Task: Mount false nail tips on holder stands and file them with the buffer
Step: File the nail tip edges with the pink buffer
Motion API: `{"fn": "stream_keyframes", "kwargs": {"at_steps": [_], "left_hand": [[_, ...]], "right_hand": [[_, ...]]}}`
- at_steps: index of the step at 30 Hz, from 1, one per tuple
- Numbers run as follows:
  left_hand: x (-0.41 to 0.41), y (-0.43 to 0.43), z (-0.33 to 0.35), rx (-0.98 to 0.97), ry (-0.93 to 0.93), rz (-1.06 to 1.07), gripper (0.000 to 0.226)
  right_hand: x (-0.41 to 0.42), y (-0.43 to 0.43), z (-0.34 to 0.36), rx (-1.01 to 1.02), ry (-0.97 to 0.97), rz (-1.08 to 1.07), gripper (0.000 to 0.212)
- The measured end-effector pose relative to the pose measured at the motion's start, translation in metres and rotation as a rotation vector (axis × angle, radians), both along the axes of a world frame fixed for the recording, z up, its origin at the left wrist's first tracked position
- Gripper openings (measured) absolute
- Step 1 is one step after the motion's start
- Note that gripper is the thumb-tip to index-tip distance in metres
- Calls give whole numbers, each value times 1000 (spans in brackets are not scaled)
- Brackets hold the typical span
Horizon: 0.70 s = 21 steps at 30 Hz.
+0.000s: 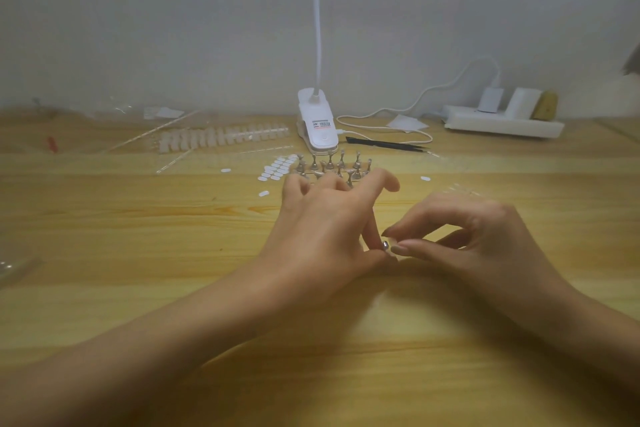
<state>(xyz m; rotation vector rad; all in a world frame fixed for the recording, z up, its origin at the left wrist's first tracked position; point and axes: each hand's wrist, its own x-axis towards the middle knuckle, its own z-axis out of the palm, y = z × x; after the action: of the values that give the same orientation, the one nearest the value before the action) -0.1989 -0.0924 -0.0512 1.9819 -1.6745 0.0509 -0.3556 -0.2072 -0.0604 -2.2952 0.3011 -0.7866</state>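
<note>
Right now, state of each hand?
Left hand: pinches a small silver metal holder stand.
Right hand: thumb and forefinger pinch the same stand; anything else between them cannot be told.

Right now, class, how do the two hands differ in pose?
The left hand fans its outer fingers out; the right hand curls all its fingers in. The left hand partly hides the stands; the right hand hides none. Both pinch one small metal piece.

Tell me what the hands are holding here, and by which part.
A small metal piece, pinched where left hand and right hand fingertips meet; the gripped part is hidden.
</note>
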Motion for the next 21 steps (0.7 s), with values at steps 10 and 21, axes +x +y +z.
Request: {"fn": "stream_keyframes", "kwargs": {"at_steps": [10, 21], "left_hand": [[-2, 0, 1, 7, -15, 30, 76], [-1, 0, 2, 26, -52, 58, 86]], "right_hand": [[4, 6, -7, 36, -82, -45, 12], [6, 7, -11, 113, -71, -45, 12]]}}
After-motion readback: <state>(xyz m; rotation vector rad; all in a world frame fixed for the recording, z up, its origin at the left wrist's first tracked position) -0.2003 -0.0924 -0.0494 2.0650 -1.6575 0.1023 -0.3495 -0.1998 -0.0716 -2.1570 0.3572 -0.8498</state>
